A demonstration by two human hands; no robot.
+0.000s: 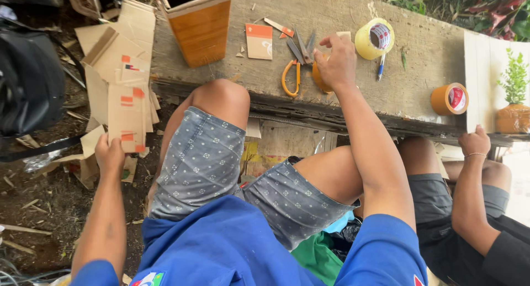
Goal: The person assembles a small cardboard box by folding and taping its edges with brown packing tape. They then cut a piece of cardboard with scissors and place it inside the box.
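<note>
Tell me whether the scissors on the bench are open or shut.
Open: the scissors lie flat on the wooden bench, blades spread apart in a V beside the right hand.

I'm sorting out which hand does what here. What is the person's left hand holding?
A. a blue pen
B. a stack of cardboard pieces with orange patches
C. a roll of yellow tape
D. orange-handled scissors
B: the left hand grips the cardboard pieces low beside the bench, while the scissors, yellow tape roll and pen lie on the wooden bench.

Head-mounted, looking steeply down past the knees at a wooden bench (342, 21). Close range. Ground visible at left.
</note>
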